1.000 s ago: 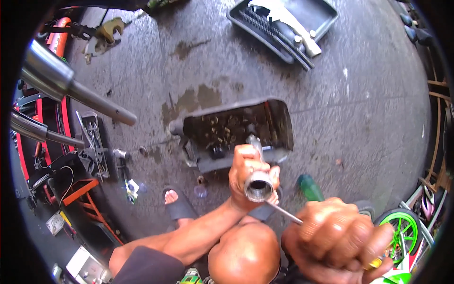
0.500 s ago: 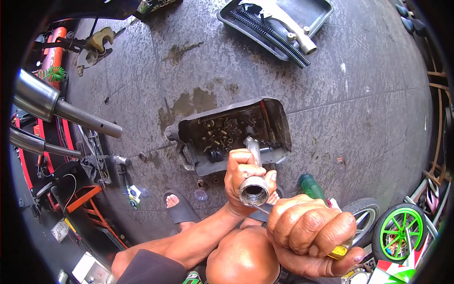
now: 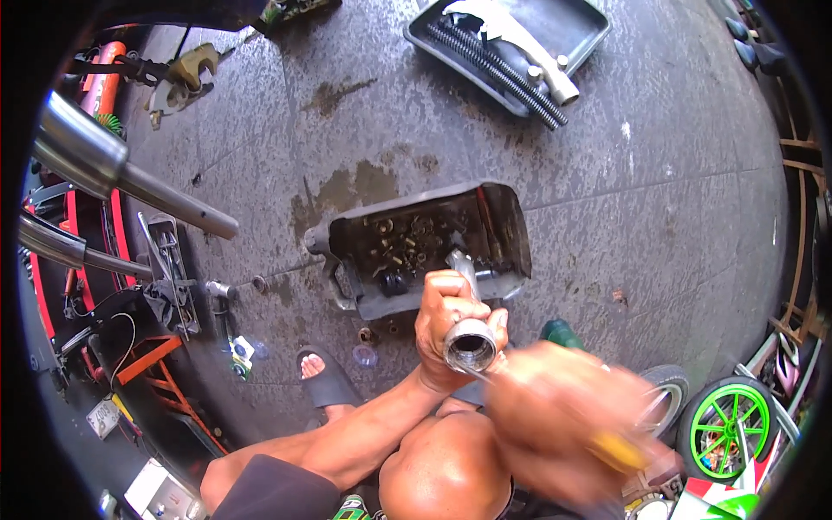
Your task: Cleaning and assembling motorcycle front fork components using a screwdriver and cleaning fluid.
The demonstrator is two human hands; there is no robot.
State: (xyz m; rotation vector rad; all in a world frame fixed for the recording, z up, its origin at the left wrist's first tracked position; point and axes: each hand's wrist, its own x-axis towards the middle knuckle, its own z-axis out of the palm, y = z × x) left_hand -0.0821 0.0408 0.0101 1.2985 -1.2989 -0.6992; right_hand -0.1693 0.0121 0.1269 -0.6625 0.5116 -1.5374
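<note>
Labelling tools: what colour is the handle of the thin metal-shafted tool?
The handle shows yellow, though blurred, in the head view.

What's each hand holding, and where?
Left hand: metal tube, around its body behind the open end. Right hand, blurred: thin-shafted tool, by its yellow handle.

Grey stained floor (image 3: 676, 191) around a cut-open container (image 3: 390, 307)
A dark patch (image 3: 355, 184) spreads just beyond the container; a black tray (image 3: 568, 26) rests farther past it, a green bottle (image 3: 562, 334) at its near right, a small ring (image 3: 260, 284) to its left
</note>
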